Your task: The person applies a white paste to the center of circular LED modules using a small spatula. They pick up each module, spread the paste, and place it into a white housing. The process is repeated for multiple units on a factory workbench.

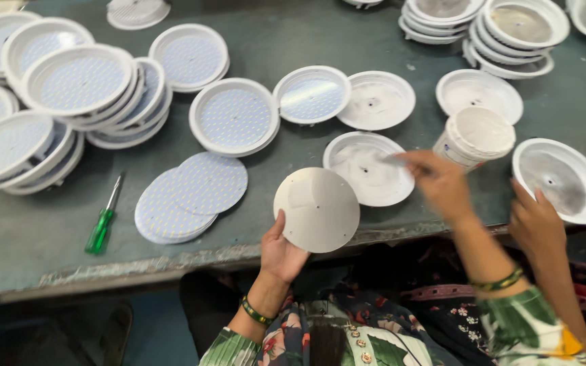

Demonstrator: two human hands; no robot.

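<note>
One round disc (317, 210) in left hand (279, 254), two stacked boards (191, 196)

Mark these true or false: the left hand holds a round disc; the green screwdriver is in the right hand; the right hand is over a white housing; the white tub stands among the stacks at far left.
1. True: the left hand holds a round disc by its lower edge.
2. False: the green screwdriver lies on the table, untouched.
3. True: the right hand, blurred, is at the white housing.
4. False: the white tub stands right of centre, beside the right hand.
</note>
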